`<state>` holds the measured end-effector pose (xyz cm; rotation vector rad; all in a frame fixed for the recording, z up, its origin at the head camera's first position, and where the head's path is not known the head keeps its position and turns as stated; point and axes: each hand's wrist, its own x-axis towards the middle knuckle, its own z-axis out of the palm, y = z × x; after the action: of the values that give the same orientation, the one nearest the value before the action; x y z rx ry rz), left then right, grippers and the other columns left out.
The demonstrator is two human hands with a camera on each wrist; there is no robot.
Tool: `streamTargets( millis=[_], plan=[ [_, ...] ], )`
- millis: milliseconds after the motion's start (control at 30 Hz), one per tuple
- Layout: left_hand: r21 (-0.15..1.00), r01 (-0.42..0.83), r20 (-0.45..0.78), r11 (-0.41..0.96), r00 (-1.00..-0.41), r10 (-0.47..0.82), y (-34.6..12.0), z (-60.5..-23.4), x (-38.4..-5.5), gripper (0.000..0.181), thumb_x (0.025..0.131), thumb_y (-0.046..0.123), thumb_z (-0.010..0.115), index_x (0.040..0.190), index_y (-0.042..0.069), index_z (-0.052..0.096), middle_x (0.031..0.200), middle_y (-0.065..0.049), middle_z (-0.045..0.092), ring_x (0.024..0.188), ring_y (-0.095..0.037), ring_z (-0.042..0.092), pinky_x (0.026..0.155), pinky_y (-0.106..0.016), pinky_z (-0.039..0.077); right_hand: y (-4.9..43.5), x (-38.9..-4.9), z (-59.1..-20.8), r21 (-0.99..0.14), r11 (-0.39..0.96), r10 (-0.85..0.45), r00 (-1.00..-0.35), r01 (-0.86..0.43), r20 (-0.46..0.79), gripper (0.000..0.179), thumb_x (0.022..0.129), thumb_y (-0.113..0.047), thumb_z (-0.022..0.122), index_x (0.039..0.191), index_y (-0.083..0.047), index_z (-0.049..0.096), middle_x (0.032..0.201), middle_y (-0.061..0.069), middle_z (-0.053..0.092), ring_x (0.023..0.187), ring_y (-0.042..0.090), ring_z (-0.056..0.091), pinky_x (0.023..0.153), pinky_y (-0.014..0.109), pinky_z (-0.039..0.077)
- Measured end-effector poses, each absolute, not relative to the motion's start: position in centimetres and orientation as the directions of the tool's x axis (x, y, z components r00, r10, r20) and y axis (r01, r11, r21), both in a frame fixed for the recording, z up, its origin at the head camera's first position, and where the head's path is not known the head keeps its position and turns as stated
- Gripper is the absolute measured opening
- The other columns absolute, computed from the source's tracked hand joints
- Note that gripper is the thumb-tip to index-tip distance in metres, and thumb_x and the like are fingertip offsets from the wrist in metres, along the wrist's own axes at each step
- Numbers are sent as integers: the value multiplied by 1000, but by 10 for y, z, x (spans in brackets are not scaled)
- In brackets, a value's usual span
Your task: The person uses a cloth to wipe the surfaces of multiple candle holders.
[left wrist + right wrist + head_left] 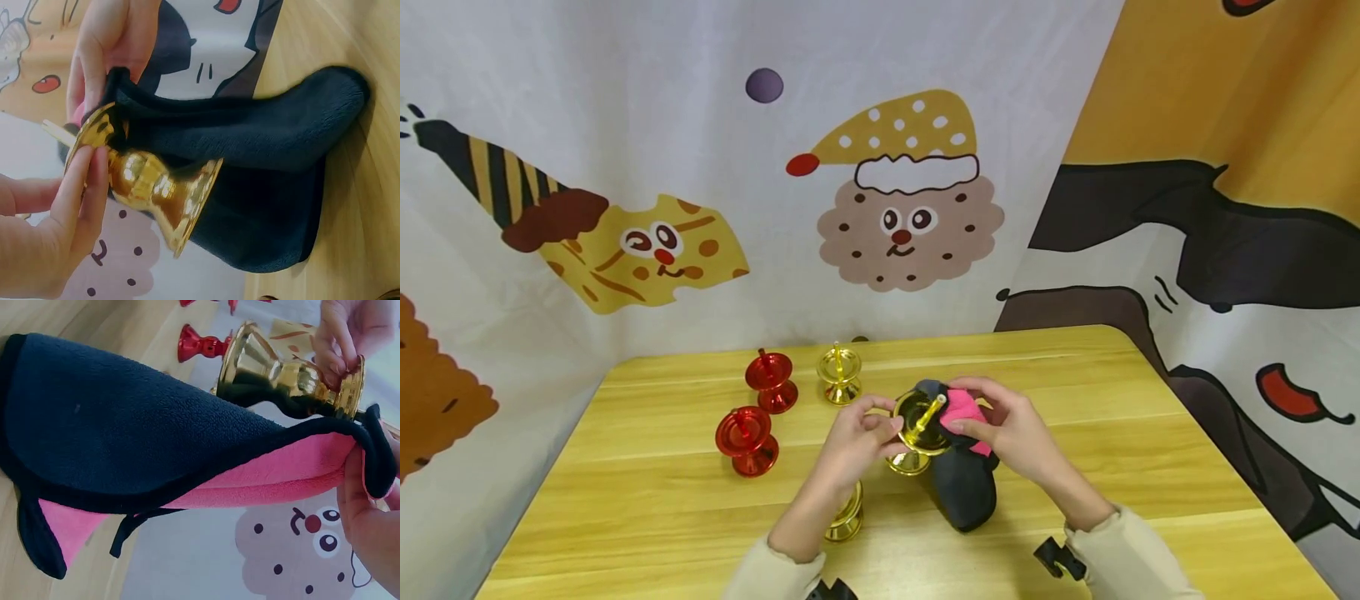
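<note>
Above the table, my left hand (867, 433) pinches the rim of a shiny gold candle holder (917, 423) with a spike in its dish. The holder is tilted, its flared foot (194, 206) off the table in the left wrist view. My right hand (1003, 421) grips a cloth (964, 492), dark grey on one face and pink on the other, with a black edge. Part of the cloth is bunched against the dish's rim, and the rest hangs down. In the right wrist view the right fingers (359, 481) clasp the cloth's folded edge near the holder.
Two red candle holders (771, 382) stand at the table's left. One gold holder (840, 375) stands at the back, and another gold holder (847, 517) is partly hidden behind my left forearm. A printed curtain (700, 167) hangs behind the wooden table (647, 517).
</note>
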<state>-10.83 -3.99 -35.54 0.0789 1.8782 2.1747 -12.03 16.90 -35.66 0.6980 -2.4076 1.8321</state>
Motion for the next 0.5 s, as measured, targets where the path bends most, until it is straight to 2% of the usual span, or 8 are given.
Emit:
streamTargets(
  millis=[100,233,500],
  plan=[
    [981,-144,-113,-130,-968,223,-37,-356,-108,23,90,-5,51,110,-14,47,87,-21,56,69,-19,60,70,-37,56,167,-120,-359,-899,251,-362,-896,-359,257,47,75,4,70,120,-1,56,114,14,55,95,20,59,73,27,55],
    [985,-122,-94,-125,-974,207,-34,-357,-107,21,88,-7,51,108,-15,49,83,-19,55,66,-17,59,67,-34,56,165,-121,-361,-876,294,-379,-888,-382,261,47,74,2,72,118,-2,59,114,13,57,98,28,57,74,27,54],
    [989,-105,-82,-103,-975,204,-26,-358,-106,18,89,-7,51,104,-15,50,80,-16,54,62,-15,57,63,-32,57,159,-122,-368,-748,422,-421,-842,-512,339,40,72,0,74,110,-1,64,108,13,61,92,23,60,71,24,54]
  ],
)
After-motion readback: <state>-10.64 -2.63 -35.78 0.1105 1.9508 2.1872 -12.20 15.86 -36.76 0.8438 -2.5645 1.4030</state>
